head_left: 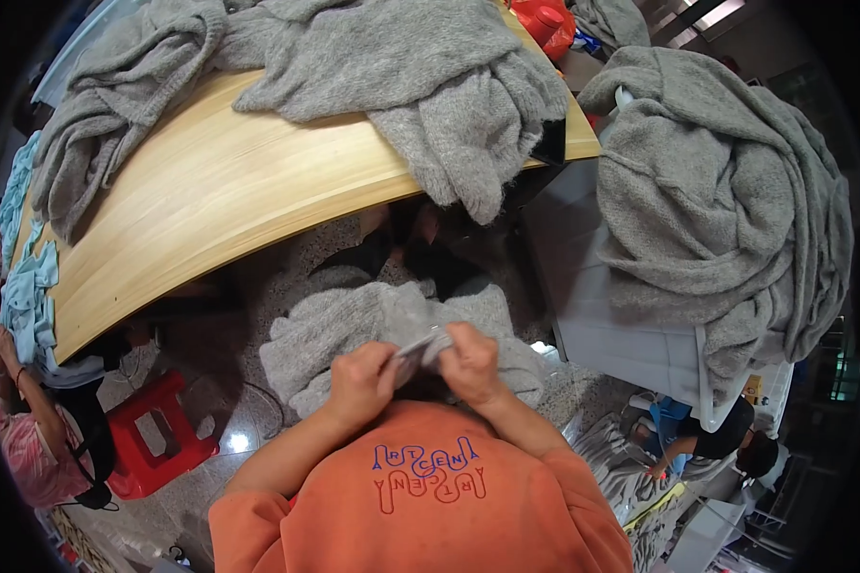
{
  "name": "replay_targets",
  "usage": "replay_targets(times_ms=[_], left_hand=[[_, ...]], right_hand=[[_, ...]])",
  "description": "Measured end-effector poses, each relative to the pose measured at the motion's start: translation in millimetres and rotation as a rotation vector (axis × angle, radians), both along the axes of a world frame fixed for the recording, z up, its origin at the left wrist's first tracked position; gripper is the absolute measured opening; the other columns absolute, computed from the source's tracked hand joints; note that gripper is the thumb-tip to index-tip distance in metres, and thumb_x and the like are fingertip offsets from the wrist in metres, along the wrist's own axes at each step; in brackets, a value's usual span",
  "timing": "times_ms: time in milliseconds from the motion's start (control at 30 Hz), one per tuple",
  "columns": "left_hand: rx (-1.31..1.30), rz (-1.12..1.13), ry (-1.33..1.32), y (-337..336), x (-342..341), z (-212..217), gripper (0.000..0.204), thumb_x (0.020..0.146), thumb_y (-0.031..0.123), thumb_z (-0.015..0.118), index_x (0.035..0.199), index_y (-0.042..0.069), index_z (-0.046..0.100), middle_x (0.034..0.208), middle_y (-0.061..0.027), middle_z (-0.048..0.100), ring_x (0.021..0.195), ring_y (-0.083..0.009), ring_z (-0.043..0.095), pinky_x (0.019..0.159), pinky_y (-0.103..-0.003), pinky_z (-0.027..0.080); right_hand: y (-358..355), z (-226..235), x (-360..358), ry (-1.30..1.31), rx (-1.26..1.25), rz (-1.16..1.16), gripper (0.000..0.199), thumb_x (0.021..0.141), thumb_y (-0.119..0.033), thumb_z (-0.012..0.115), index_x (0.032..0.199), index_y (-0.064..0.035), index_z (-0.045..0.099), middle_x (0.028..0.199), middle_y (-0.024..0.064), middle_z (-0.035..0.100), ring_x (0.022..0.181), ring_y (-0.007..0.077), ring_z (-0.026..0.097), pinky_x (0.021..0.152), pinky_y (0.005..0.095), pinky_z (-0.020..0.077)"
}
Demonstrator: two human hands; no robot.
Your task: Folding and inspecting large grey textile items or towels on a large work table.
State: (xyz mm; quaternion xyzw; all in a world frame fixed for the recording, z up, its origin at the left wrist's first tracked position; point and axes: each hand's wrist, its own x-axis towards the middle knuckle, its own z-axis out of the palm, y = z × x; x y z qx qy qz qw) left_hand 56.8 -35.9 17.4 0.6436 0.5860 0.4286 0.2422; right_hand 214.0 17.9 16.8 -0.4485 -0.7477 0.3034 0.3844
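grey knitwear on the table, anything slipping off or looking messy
Yes. One grey knit garment on the wooden table hangs over the near edge, part of it dangling above the floor. Another grey garment sprawls over the table's left end. Both hands, left hand and right hand, hold a grey piece on the lap.

You had even, bright overhead light; a glare spot shone on the floor (231,441) by the red stool (153,435). The desk (220,205) edge bowed, and the rim went black.
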Motion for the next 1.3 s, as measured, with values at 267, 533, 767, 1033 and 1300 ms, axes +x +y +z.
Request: replay_targets(times_ms=[267,533,767,1033,1300], left_hand=[[-0.584,0.018,-0.349,-6,-17,-12,0.006,0.067,0.004,0.059,0.070,-0.001,0.058,0.058,-0.0007,0.053,0.056,-0.0045,0.046,0.050,-0.021,0.038],[-0.573,-0.087,-0.428,3,-9,4,0.006,0.067,0.004,0.059,0.069,-0.001,0.058,0.059,0.0010,0.054,0.056,-0.0031,0.046,0.049,-0.018,0.038],[-0.659,-0.044,-0.706,-1,-10,0,0.003,0.069,0.002,0.059,0.069,0.000,0.058,0.061,0.0013,0.055,0.057,-0.0028,0.047,0.049,-0.018,0.038],[-0.702,-0.108,-0.689,-1,0,-5,0.003,0.068,0.002,0.058,0.068,0.000,0.058,0.057,0.0010,0.053,0.053,-0.0038,0.046,0.046,-0.019,0.036],[-0.766,0.004,-1.087,-3,-6,-10,0.003,0.070,0.002,0.058,0.072,0.001,0.059,0.063,-0.0017,0.057,0.055,-0.0064,0.050,0.050,-0.019,0.039]], right_hand=[[7,0,21,-0.740,-0.077,0.422,0.031,0.062,-0.008,0.058,0.093,-0.0040,0.051,0.105,0.0141,0.047,0.095,0.0286,0.046,0.079,0.0367,0.0339],[-6,-8,0,0.114,-0.439,0.554,0.011,0.068,-0.004,0.056,0.078,-0.0007,0.055,0.071,0.0092,0.050,0.067,0.0217,0.051,0.061,0.0280,0.0395],[-6,-6,-5,0.220,-0.548,0.372,0.007,0.069,0.000,0.051,0.075,0.0013,0.055,0.065,0.0088,0.050,0.056,0.0160,0.050,0.050,0.0248,0.0385],[-13,-2,-11,0.193,-0.294,0.386,0.014,0.065,0.003,0.049,0.077,0.0001,0.055,0.068,0.0085,0.051,0.059,0.0172,0.051,0.051,0.0261,0.0397],[1,4,2,0.114,-0.400,0.388,0.023,0.065,-0.006,0.061,0.087,-0.0007,0.056,0.082,0.0110,0.052,0.069,0.0194,0.053,0.060,0.0261,0.0421]])
